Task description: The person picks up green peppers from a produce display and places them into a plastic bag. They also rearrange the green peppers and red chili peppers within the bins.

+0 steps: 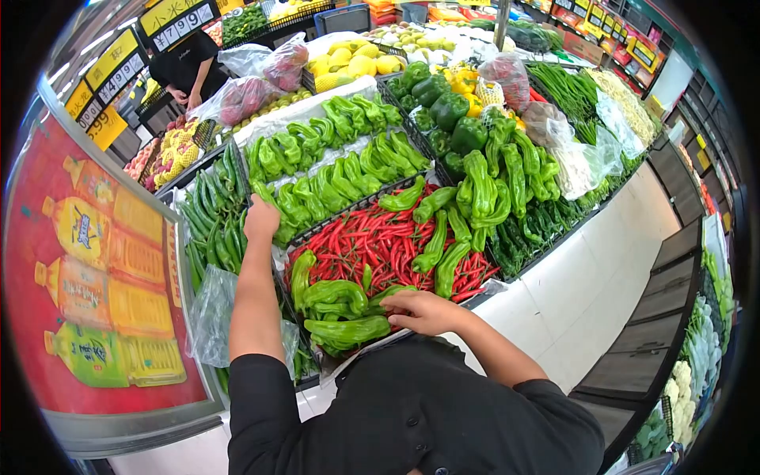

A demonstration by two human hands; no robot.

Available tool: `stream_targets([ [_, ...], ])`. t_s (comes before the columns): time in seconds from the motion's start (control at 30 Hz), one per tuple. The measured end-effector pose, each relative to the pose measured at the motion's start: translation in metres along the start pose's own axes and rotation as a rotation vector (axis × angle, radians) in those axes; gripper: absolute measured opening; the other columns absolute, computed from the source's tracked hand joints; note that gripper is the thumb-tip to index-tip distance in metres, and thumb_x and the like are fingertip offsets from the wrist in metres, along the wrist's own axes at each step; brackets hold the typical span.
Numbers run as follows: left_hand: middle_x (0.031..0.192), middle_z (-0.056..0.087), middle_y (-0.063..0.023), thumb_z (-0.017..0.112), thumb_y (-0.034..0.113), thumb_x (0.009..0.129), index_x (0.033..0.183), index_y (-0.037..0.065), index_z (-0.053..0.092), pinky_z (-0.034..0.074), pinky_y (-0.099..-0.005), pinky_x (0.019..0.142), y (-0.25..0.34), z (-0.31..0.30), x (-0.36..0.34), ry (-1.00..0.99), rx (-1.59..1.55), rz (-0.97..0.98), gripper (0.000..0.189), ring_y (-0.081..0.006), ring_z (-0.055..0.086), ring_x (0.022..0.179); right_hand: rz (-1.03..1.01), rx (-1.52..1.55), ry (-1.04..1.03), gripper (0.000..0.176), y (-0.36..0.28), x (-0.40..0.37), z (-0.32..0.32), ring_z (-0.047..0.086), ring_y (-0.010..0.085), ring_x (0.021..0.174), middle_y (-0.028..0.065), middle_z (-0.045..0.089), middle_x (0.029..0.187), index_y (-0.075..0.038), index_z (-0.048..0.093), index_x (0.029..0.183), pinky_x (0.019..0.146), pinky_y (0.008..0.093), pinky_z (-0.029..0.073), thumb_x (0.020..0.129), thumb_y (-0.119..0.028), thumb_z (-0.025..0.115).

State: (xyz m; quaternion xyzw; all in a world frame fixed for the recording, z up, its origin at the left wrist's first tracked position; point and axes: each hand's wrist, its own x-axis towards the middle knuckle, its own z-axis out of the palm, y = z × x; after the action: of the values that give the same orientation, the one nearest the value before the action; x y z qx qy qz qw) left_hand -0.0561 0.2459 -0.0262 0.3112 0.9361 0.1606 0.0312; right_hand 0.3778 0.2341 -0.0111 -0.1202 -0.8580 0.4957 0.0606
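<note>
My left hand [261,219] reaches to the near left corner of a crate of light green peppers [348,182]. Its fingers are closed around a green pepper at the end of the front row; the fingertips are partly hidden. Lower down, my right hand [423,311] is over the near edge of a crate of red chillies [360,245]. Its fingers are apart and touch loose long green peppers [336,301] lying on top of the chillies. More long green peppers [431,241] lie across the right side of the chillies.
Dark green chillies [214,206] and a clear plastic bag [212,313] are at the left, beside a drinks poster panel [111,269]. Green bell peppers [450,111] and bagged produce [574,158] stand to the right. Another person [186,71] is at the far left.
</note>
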Motion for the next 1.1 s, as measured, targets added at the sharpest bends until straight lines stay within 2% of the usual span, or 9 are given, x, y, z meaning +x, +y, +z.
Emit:
stream_targets([
  [0.2,0.107,0.071,-0.0267,0.046,0.031,0.098,0.125,0.005,0.043,0.053,-0.058,0.083,0.002,0.0,-0.01,0.016,0.046,0.023,0.038,-0.0461,0.069,0.097,-0.018,-0.083,-0.059,0.046,-0.001,0.003,-0.001,0.062,0.0366,0.108,0.0205,0.064,0.113,0.003,0.057,0.133,0.095,0.0433,0.048,0.099,-0.029,0.06],
  [0.37,0.106,0.071,-0.0264,0.047,0.035,0.096,0.142,0.006,0.036,0.053,-0.0581,0.084,0.002,0.011,-0.014,-0.045,0.134,0.13,0.055,-0.0458,0.069,0.096,-0.001,-0.093,-0.063,0.046,-0.001,0.0,-0.004,0.061,0.0371,0.111,0.0209,0.063,0.115,0.003,0.057,0.133,0.096,0.0441,0.048,0.099,-0.028,0.059],
  [0.5,0.109,0.07,-0.028,0.048,0.038,0.097,0.14,0.005,0.038,0.052,-0.0578,0.086,-0.003,0.01,-0.016,-0.073,0.112,0.164,0.056,-0.0469,0.068,0.099,-0.052,-0.113,-0.03,0.044,0.004,0.0,-0.021,0.062,0.0368,0.113,0.0207,0.063,0.121,0.002,0.057,0.133,0.097,0.0435,0.049,0.099,-0.026,0.06],
  [0.67,0.111,0.069,-0.0297,0.05,0.042,0.098,0.136,0.003,0.047,0.051,-0.0566,0.089,-0.009,-0.004,-0.036,-0.108,0.044,0.205,0.055,-0.0492,0.065,0.104,-0.144,-0.145,0.348,0.034,0.003,-0.004,-0.077,0.065,0.0358,0.105,0.0184,0.067,0.112,-0.002,0.064,0.123,0.092,0.0441,0.051,0.097,-0.023,0.063],
  [0.77,0.102,0.071,-0.0259,0.054,0.037,0.098,0.138,0.001,0.048,0.051,-0.0531,0.084,-0.028,-0.001,-0.053,0.111,-0.077,0.296,0.054,-0.0467,0.067,0.095,-0.038,-0.178,0.696,0.032,-0.004,-0.012,-0.118,0.066,0.0336,0.099,0.0161,0.069,0.109,-0.003,0.065,0.121,0.088,0.0429,0.053,0.094,-0.021,0.065],
  [0.87,0.089,0.069,-0.0192,0.057,0.03,0.099,0.143,0.0,0.045,0.051,-0.047,0.076,-0.017,-0.035,-0.096,-0.012,-0.288,0.238,0.055,-0.038,0.066,0.079,0.139,-0.254,1.002,0.04,0.005,-0.012,-0.152,0.064,0.0342,0.104,0.0177,0.067,0.116,-0.004,0.062,0.126,0.09,0.0429,0.052,0.091,-0.022,0.068],
  [0.9,0.08,0.063,-0.0115,0.06,0.024,0.098,0.14,0.001,0.049,0.048,-0.0397,0.069,-0.012,-0.043,-0.114,0.004,-0.392,0.232,0.049,-0.0246,0.059,0.069,0.192,-0.342,1.059,0.045,0.015,-0.01,-0.162,0.063,0.0355,0.107,0.0188,0.065,0.12,-0.004,0.059,0.13,0.092,0.0438,0.051,0.091,-0.024,0.069],
  [0.97,0.08,0.061,-0.009,0.06,0.021,0.098,0.138,0.002,0.052,0.048,-0.0365,0.069,-0.017,-0.039,-0.143,-0.038,-0.489,0.256,0.045,-0.0199,0.057,0.07,0.289,-0.524,1.172,0.056,0.046,-0.002,-0.174,0.059,0.0383,0.114,0.0211,0.061,0.127,-0.004,0.053,0.137,0.095,0.0458,0.049,0.089,-0.029,0.07],
  [1.1,0.08,0.06,-0.0056,0.061,0.015,0.098,0.131,0.003,0.059,0.047,-0.032,0.066,-0.02,-0.039,-0.204,-0.18,-0.634,0.226,0.035,-0.0142,0.055,0.069,0.541,-0.762,1.068,0.07,0.091,0.013,-0.159,0.054,0.0432,0.119,0.0234,0.057,0.127,-0.004,0.041,0.145,0.099,0.0552,0.044,0.091,-0.042,0.064],
])
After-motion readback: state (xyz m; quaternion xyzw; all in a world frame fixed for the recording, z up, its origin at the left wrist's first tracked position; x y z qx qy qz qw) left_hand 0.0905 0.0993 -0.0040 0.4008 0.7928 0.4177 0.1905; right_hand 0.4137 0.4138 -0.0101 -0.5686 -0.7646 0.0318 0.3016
